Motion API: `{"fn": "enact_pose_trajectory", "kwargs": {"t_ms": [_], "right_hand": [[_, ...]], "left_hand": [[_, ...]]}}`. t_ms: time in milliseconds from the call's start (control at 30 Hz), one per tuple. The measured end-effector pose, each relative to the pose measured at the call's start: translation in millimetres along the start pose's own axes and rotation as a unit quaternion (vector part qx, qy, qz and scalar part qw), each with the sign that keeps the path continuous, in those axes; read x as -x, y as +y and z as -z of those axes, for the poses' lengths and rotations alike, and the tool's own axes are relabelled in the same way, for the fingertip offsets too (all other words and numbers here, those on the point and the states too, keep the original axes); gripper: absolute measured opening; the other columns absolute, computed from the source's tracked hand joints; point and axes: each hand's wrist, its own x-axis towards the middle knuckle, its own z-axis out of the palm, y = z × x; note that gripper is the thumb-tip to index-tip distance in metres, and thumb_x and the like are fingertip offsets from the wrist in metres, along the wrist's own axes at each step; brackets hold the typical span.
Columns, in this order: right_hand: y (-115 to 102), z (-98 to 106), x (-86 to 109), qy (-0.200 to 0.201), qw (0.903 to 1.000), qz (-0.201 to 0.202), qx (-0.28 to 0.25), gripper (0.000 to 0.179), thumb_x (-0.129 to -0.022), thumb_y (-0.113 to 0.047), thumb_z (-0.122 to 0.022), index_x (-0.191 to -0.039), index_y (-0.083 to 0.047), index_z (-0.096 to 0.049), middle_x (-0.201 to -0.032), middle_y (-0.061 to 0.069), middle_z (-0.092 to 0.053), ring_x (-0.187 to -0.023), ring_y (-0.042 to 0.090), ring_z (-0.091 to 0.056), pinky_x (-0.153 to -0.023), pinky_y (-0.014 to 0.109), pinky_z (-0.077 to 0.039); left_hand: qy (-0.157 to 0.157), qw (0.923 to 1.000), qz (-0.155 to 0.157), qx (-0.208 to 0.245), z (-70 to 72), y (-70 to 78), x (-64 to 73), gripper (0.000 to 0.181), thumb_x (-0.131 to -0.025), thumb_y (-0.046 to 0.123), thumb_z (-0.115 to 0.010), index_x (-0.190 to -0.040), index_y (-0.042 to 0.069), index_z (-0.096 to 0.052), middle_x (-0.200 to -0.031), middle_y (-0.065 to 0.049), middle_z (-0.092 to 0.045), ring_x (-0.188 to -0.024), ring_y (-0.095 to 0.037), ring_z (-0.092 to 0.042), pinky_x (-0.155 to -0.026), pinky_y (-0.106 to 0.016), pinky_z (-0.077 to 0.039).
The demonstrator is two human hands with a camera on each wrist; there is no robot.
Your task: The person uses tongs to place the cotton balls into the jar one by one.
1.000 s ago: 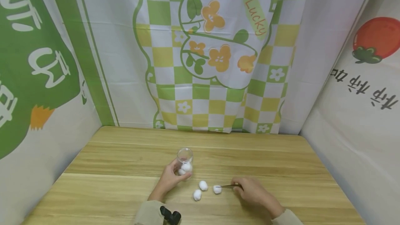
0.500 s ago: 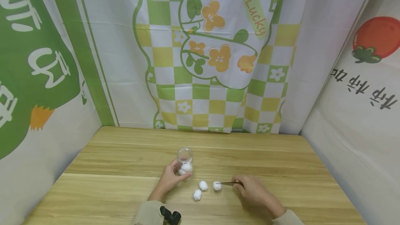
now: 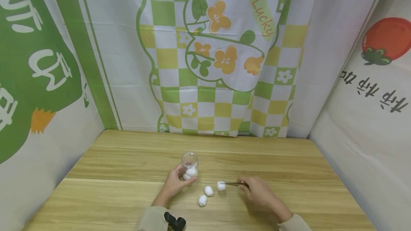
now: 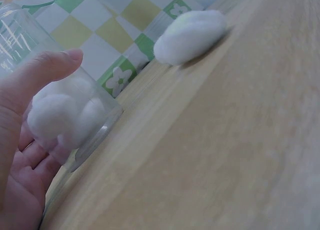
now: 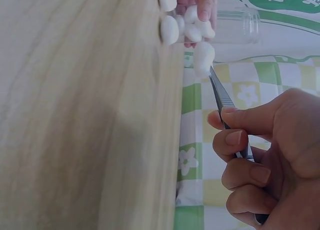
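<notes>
Lifted clear of the wooden table [image 3: 128, 163], one white cotton ball [image 3: 221, 185] has moved up and slightly left since a second ago, when it sat lower, closer to the person. It is gripped at the tips of slim metal tweezers [image 3: 233, 184]. The right hand [image 3: 260, 193] has come along with it, thumb and fingers pinching the tweezers, the other fingers curled, as the right wrist view shows.

Unmoved, the left hand [image 3: 176, 184] wraps thumb and fingers around a clear jar [image 3: 190, 159], held mouth up. Several cotton balls [image 3: 191, 171] lie heaped in its lower part. Whether the jar's base touches the table, I cannot tell.

Between the hands, two loose cotton balls [image 3: 208, 190] lie near each other on the wood, where they were before. So the pick-up seems complete: the pinched ball is off the table, but it remains outside the jar, to its right.
</notes>
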Motion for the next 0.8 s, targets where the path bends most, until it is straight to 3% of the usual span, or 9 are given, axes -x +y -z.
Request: {"fn": "enact_pose_trajectory", "kwargs": {"t_ms": [300,600,800], "right_hand": [[-6,9,-5.9,0.016,0.9996,0.022,-0.005,0.011,-0.093,-0.015,-0.060,-0.100,-0.010,-0.068,-0.065,-0.005,-0.058,-0.051,-0.004,-0.030,-0.044,0.012,-0.024],[-12,13,-9.4,0.022,0.9997,0.011,-0.005,0.011,-0.093,-0.015,-0.060,-0.101,-0.009,-0.067,-0.060,-0.009,-0.048,-0.050,-0.003,-0.028,-0.044,0.012,-0.022],[-15,16,-11.7,0.030,0.9995,0.010,-0.008,0.014,-0.094,-0.015,-0.060,-0.104,-0.009,-0.067,-0.060,-0.008,-0.051,-0.050,-0.004,-0.029,-0.044,0.012,-0.023]], "left_hand": [[-0.004,1.0000,0.001,-0.002,-0.2,-1.2,0.0,0.065,-0.075,0.017,-0.082,-0.132,0.007,-0.054,-0.128,-0.016,-0.064,-0.120,-0.034,-0.060,-0.109,-0.051,-0.045],[0.000,1.0000,0.005,0.000,-0.5,-0.7,0.6,0.066,-0.075,0.017,-0.082,-0.133,0.007,-0.053,-0.130,-0.018,-0.062,-0.122,-0.035,-0.058,-0.111,-0.053,-0.042],[-0.002,1.0000,0.004,0.002,-0.4,-0.6,0.0,0.065,-0.074,0.016,-0.082,-0.132,0.007,-0.054,-0.130,-0.017,-0.063,-0.122,-0.035,-0.059,-0.111,-0.052,-0.042]]}}
